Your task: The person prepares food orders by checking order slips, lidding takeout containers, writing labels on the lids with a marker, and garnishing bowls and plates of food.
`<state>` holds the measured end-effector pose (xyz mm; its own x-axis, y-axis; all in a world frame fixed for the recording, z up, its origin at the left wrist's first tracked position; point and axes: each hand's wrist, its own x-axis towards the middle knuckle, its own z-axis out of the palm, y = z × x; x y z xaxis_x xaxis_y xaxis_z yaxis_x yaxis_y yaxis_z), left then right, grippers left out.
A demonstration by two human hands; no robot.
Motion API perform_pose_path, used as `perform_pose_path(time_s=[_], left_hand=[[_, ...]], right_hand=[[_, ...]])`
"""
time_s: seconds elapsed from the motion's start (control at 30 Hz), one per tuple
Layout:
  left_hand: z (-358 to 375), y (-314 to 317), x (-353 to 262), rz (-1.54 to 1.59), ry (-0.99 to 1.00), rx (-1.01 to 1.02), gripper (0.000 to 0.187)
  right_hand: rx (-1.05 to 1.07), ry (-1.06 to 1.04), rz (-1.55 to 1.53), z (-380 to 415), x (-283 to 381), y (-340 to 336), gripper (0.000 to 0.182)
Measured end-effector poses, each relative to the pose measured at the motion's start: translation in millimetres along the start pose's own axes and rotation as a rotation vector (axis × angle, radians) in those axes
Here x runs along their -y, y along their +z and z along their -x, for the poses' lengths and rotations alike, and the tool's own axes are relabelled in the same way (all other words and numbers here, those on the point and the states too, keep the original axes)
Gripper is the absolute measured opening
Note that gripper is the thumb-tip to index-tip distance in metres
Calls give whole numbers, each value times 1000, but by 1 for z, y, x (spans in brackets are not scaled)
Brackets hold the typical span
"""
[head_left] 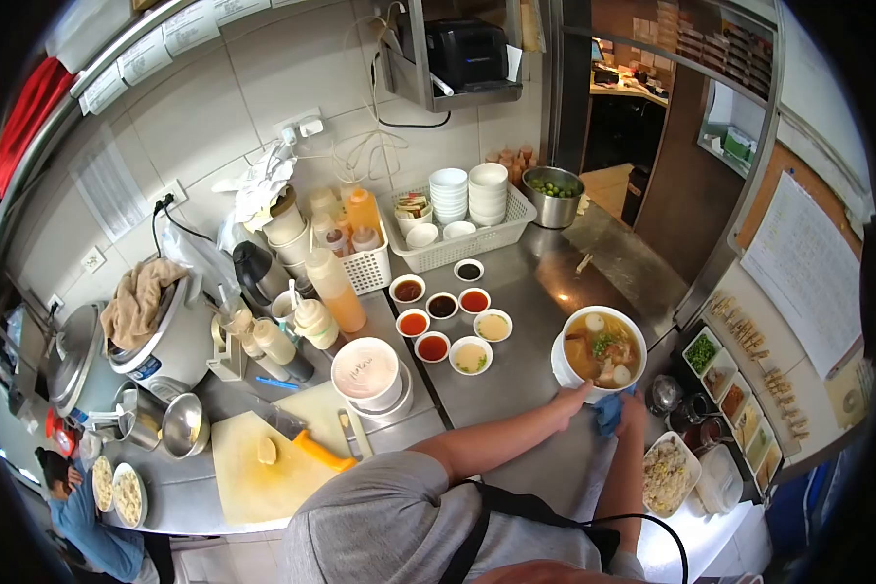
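Note:
A white bowl of soup (560, 362) with broth, chopped green herbs and pale and brown pieces sits on the steel counter. My left hand (571, 403) grips the bowl's near left side, with the fingers partly hidden. In my right hand (633, 411) is a bunched blue cloth (608, 414), close against the bowl's near edge. Left of the bowl stand several small white sauce cups (471, 356) with red, dark and creamy sauces.
A white basket (457, 251) holds stacked cups, beside a steel pot of greens (553, 200). Condiment trays (725, 399) and a rice container (670, 472) lie right. Left are a cutting board (253, 467) with an orange-handled knife (321, 452), and another person (97, 521).

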<state>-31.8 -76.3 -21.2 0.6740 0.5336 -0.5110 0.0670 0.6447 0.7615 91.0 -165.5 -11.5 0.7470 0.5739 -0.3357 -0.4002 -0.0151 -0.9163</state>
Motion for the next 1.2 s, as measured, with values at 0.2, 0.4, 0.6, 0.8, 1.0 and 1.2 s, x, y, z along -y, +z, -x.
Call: perform_pose_path(time_s=[0.2,0.4,0.6,0.8,1.0,1.2], left_hand=[[73,-5,-44,-114,-58,-214,71],[78,-41,-33,4,54,-101,68],[74,-68,-35,-91,176,-89,54],[66,-69,-46,-32,198,-202,53],[32,-64,-61,-137,329,-331,57],[8,-43,-106,-117,574,-478,50]], right_hand=[[37,68,-209,56,-18,44,37],[224,167,-353,86,-34,104,38],[251,138,-247,55,-43,132,35],[307,180,-419,59,-45,111,34],[62,184,-494,55,-49,46,37],[-264,-495,499,56,-49,9,45]])
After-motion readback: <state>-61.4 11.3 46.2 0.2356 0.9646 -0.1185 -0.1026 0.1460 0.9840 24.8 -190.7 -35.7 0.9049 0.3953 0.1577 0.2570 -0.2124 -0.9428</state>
